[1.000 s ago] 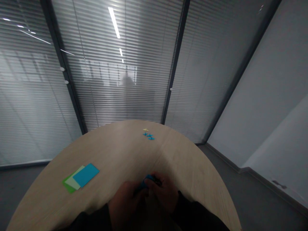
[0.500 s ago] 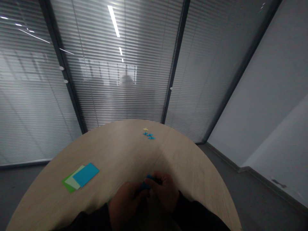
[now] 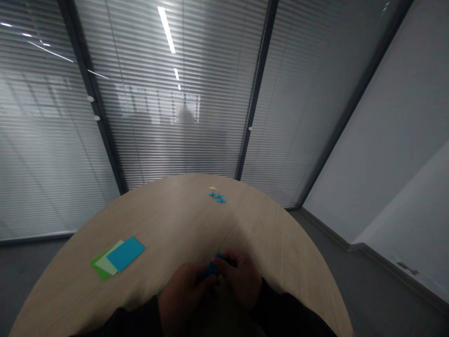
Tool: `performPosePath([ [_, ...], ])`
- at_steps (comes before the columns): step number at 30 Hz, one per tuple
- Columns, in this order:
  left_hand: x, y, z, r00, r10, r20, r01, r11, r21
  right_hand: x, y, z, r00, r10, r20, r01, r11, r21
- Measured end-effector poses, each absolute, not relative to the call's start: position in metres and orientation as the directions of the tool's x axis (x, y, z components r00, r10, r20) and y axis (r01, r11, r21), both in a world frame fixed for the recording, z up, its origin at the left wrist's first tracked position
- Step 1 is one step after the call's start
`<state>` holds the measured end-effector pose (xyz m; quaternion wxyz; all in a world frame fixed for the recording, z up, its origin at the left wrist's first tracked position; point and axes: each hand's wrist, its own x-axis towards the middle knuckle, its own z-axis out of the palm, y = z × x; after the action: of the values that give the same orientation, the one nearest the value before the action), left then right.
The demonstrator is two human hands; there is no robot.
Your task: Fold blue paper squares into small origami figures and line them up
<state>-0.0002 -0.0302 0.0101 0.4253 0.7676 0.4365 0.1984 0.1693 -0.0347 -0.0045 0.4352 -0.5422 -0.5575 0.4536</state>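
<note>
A small piece of folded blue paper [image 3: 211, 269] is pinched between my two hands near the front of the table. My left hand [image 3: 185, 292] is closed on its left end, with the thumb in front. My right hand [image 3: 239, 276] grips the paper's upper right part between thumb and fingers. Much of the paper is covered by my fingers, and the light there is dim, so its exact folded shape cannot be made out.
On the round wooden table [image 3: 168, 215], blue, pale green and green paper sheets [image 3: 125, 254] overlap at the left. Several small folded paper figures, blue ones [image 3: 220, 201] and a yellow one [image 3: 212, 188], lie near the far edge. Blinds-covered glass [image 3: 182, 140] stands behind; a wall [image 3: 379, 154] is at right.
My fingers have shifted slightly on the blue paper, and a little more of its blue surface shows between my hands. The sheets and small figures stay where they were.
</note>
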Motion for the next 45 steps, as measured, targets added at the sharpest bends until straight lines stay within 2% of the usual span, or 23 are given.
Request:
performPosePath([
  [5, -0.0015, -0.0277, 0.0043, 0.557, 0.830, -0.030, 0.480, -0.292, 0.827, 0.1699, -0.0339, -0.0061, -0.039, 0.999, -0.007, 0.214, 0.001, -0.977],
  [15, -0.0004, -0.0327, 0.0050, 0.467, 0.882, -0.058, 0.502, -0.211, 0.839, 0.1719, -0.0338, -0.0072, -0.036, 0.999, 0.013, 0.256, 0.022, -0.966],
  [19, -0.0011, -0.0319, 0.0054, 0.486, 0.871, -0.076, 0.498, -0.204, 0.843, 0.1703, -0.0343, -0.0055, -0.051, 0.999, 0.017, 0.255, 0.030, -0.966],
  [24, -0.0012, -0.0309, 0.0095, 0.532, 0.844, -0.072, 0.469, -0.223, 0.855, 0.1687, -0.0346, -0.0035, 0.016, 0.999, -0.034, 0.263, -0.037, -0.964],
  [28, -0.0001, -0.0323, 0.0115, 0.537, 0.841, -0.062, 0.474, -0.239, 0.847, 0.1694, -0.0337, -0.0043, -0.053, 0.998, 0.034, 0.249, 0.046, -0.967],
  [32, 0.0009, -0.0322, 0.0102, 0.529, 0.848, -0.044, 0.442, -0.231, 0.867, 0.1689, -0.0324, -0.0072, -0.055, 0.996, 0.072, 0.197, 0.082, -0.977],
  [37, 0.0009, -0.0313, 0.0106, 0.537, 0.843, -0.040, 0.435, -0.236, 0.869, 0.1701, -0.0301, -0.0084, -0.140, 0.985, 0.100, 0.134, 0.118, -0.984],
  [41, 0.0009, -0.0332, 0.0100, 0.468, 0.883, -0.032, 0.480, -0.224, 0.848, 0.1730, -0.0297, -0.0087, -0.154, 0.984, 0.092, 0.215, 0.124, -0.969],
  [45, 0.0007, -0.0325, 0.0080, 0.415, 0.909, -0.044, 0.513, -0.194, 0.836, 0.1741, -0.0314, -0.0083, -0.095, 0.994, 0.059, 0.321, 0.087, -0.943],
])
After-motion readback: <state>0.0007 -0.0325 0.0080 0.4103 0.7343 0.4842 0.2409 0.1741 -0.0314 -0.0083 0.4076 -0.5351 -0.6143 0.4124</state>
